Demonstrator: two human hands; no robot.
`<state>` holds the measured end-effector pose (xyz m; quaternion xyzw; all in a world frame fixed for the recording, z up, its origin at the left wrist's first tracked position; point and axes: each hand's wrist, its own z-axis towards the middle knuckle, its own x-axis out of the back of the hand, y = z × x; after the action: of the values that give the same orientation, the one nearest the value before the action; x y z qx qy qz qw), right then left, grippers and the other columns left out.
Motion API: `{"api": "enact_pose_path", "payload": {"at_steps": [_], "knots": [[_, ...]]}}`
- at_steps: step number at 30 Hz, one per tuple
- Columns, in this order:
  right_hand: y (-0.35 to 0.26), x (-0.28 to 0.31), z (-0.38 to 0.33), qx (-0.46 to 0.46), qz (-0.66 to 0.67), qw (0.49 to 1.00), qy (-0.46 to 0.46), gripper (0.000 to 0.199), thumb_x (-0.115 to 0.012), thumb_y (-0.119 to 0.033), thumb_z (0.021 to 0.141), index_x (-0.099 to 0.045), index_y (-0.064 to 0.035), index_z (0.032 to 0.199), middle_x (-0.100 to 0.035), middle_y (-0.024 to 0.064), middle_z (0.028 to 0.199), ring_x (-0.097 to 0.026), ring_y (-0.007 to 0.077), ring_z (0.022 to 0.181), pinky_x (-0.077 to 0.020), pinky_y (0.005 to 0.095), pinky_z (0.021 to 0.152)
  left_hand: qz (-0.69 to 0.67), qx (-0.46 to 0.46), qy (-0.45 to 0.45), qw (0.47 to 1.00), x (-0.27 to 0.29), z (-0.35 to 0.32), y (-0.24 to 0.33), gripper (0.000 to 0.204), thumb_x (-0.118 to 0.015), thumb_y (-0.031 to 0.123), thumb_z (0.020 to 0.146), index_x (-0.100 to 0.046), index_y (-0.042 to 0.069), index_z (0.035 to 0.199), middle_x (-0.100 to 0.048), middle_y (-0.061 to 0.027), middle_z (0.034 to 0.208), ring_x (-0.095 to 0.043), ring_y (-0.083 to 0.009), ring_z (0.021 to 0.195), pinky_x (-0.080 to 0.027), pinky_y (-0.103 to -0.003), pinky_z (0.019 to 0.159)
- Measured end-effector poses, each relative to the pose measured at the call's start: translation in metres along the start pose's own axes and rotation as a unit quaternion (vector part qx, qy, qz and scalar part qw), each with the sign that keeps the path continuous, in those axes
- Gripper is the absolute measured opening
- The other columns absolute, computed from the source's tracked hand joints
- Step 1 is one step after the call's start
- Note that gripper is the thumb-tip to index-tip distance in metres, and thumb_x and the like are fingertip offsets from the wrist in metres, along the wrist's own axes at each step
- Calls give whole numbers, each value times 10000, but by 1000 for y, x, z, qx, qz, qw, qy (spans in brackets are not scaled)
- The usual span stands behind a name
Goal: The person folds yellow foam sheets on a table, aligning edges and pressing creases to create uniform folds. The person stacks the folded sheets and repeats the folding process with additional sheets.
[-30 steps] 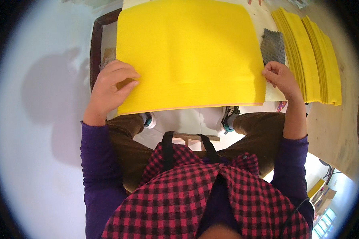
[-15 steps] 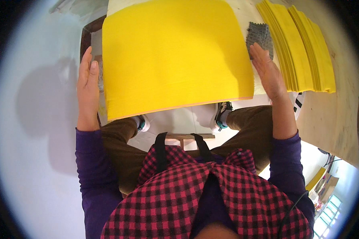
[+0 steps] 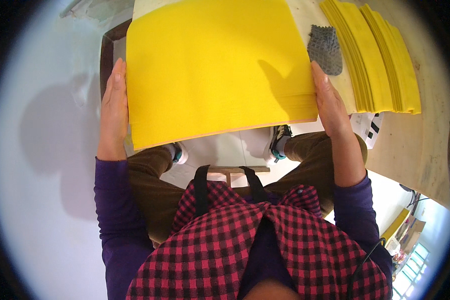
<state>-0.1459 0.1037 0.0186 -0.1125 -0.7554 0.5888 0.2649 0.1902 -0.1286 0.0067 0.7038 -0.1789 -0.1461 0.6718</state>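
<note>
A broad yellow sheet of what looks like cloth (image 3: 210, 70), with a thin pinkish line along its near edge, lies flat on a pale wooden table in front of me. My left hand (image 3: 114, 107) presses its straight fingers along the sheet's left edge. On the opposite side, my right hand (image 3: 331, 102) rests against the right edge, fingers extended and held flat. Neither hand grasps anything. Just beyond the right fingertips lies a grey textured cloth (image 3: 325, 51). I cannot tell how many layers the yellow sheet has.
Folded yellow cloths (image 3: 357, 60) stand in two rows on the wooden table (image 3: 410, 155) to the right. A white wall (image 3: 45, 190) runs close by on the left. Below the near edge are my knees, shoes and a small wooden bar (image 3: 235, 170).
My right hand has moved left and slightly down, from over the grey cloth to the sheet's right edge. The left hand has come in to touch the left edge.
</note>
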Motion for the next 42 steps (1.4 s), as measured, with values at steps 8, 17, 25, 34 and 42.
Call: {"api": "enact_pose_path", "payload": {"at_steps": [8, 17, 25, 34, 42], "knots": [[-3, 5, 2, -14, 21, 1000, -6, 700, -295, -470, 1016, -209, 64, 1461, -235, 187, 1529, -221, 270, 1425, -143, 350, 1162, 4, -4, 13, 1000, -2, 3, -1, 594, -342, 381, 1032, -273, -36, 1449, -316, -179, 1494, -323, -240, 1377, -284, -318, 1112], [0, -1, 0, 1, 12, 1000, -16, 764, -378, -547, 976, -295, 55, 1440, -336, 192, 1480, -287, 262, 1389, -184, 341, 1140, 11, 3, -1, 1000, -5, 9, -2, 536, -373, 348, 1022, -340, -5, 1424, -339, -165, 1488, -327, -243, 1378, -270, -327, 1115], [-1, 5, 1, 10, -5, 999, 30, 663, -395, -474, 993, -356, 33, 1420, -417, 184, 1426, -362, 258, 1348, -246, 354, 1121, 90, -34, 1, 995, 0, 10, -3, 489, -401, 319, 1013, -399, 22, 1402, -360, -152, 1483, -330, -247, 1378, -257, -335, 1117], [-10, 10, -1, 56, -37, 997, 41, 433, -532, -208, 968, -479, -18, 1353, -481, 113, 1394, -422, 208, 1302, -304, 347, 1091, 287, -243, -36, 926, 1, -2, 11, 442, -429, 298, 1001, -482, 39, 1354, -405, -145, 1462, -341, -271, 1378, -240, -361, 1124], [-12, 24, 3, 13, -43, 995, 88, 197, -583, -110, 926, -640, -7, 1084, -647, 43, 972, -581, 125, 893, -460, 257, 845, 402, -266, -159, 862, -20, -13, 26, 439, -447, 291, 980, -498, 34, 1333, -422, -140, 1445, -325, -312, 1383, -199, -408, 1152]]}}
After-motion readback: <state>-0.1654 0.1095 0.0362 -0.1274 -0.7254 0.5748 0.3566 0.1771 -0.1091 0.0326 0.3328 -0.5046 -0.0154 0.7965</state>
